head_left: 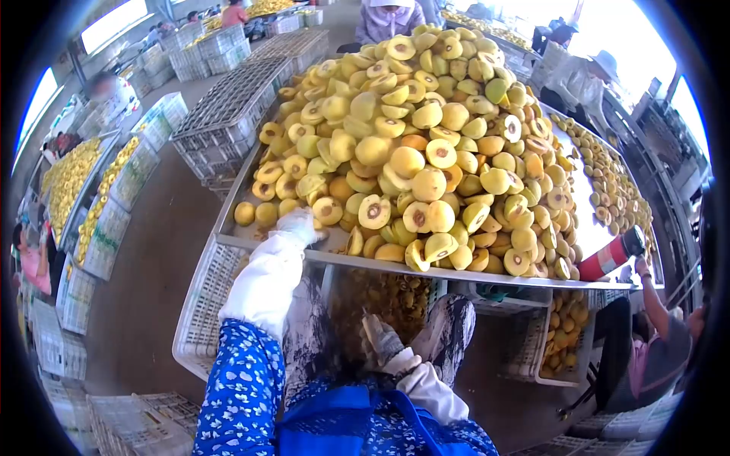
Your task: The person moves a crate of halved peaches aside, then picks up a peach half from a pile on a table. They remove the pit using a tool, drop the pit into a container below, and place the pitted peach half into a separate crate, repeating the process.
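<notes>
Halved yellow fruits (407, 161) with brown centres are heaped on a metal table (334, 257). My left hand (298, 226), in a white glove, rests at the table's near left edge against the closest fruit halves; its fingers are blurred and any hold is unclear. Below the table edge, between my knees, my right hand (382, 340) is gloved and closed round something thin, too small to name. Behind it, under the table, lies a mass of small brownish pieces (380, 292).
A red and black bottle (608, 255) lies at the table's right edge, with a co-worker's hand (643, 267) beside it. Crates of fruit (566, 334) stand below right. Stacked crates (220, 114) stand at the left. Other people sit across the table and around.
</notes>
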`<state>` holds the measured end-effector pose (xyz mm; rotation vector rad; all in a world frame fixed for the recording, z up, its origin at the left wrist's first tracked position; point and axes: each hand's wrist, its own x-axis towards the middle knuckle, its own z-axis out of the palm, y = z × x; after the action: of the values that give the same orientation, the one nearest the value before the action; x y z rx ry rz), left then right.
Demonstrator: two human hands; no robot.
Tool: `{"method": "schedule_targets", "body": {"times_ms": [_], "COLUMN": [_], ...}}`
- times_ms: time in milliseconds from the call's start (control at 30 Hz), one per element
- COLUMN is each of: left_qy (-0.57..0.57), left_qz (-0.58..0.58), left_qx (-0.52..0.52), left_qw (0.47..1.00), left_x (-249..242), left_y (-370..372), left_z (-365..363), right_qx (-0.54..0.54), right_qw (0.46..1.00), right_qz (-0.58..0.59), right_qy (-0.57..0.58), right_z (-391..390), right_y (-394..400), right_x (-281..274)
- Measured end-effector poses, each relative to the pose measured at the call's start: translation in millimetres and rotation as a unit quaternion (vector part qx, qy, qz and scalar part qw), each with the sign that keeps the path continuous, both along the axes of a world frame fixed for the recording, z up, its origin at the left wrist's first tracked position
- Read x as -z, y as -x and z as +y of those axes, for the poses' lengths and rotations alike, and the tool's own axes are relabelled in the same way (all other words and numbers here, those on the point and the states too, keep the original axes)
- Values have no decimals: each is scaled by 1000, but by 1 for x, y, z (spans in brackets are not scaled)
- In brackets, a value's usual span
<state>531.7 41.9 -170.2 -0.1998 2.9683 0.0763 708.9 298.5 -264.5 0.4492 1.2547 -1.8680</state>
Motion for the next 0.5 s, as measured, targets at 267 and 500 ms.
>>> {"method": "schedule_targets", "body": {"times_ms": [267, 500], "left_qy": [-806, -580], "left_qz": [88, 260], "left_qx": [-69, -13], "left_qw": [581, 772], "left_x": [-31, 40], "left_y": [-89, -133], "left_z": [16, 60], "right_qx": [38, -12], "right_qw": [835, 788], "right_qz": [520, 559], "right_qy": [-177, -257], "right_z": [8, -3], "right_y": [11, 29], "right_x": [-41, -90]}}
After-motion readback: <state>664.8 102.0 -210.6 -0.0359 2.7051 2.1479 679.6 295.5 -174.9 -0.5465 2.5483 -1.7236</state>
